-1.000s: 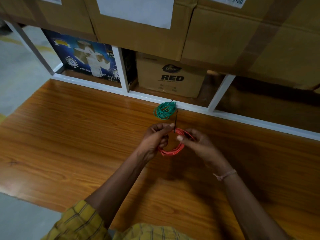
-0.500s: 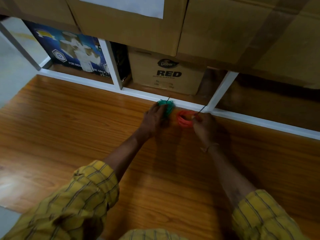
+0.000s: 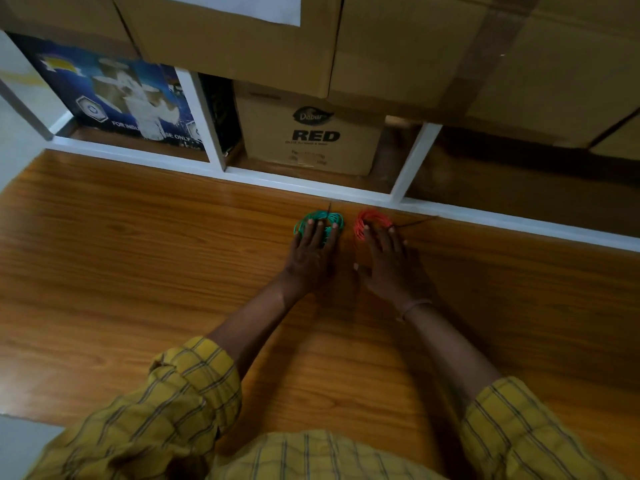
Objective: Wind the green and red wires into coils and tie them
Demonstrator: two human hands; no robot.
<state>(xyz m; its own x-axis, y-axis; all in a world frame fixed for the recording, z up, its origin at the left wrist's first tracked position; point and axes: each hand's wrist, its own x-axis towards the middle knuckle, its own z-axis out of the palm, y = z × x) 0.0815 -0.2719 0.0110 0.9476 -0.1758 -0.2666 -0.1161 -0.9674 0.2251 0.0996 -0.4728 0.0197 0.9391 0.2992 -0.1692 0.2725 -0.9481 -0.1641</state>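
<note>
Carton (image 3: 311, 133) printed "Dabur RED" stands behind green coil (image 3: 304, 220), red coil (image 3: 363, 220).

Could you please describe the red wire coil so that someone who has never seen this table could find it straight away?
Look along the far edge of the wooden table, just in front of the white shelf frame below the cardboard box marked RED. Two small coils lie there side by side, each under a flat hand. The red wire coil is the one under the right hand; the green wire coil is under the left hand.

Two wound coils, flat on the wooden table.
Green coil (image 3: 320, 221) left, red coil (image 3: 371, 221) just beside it, each with a dark tie.
</note>
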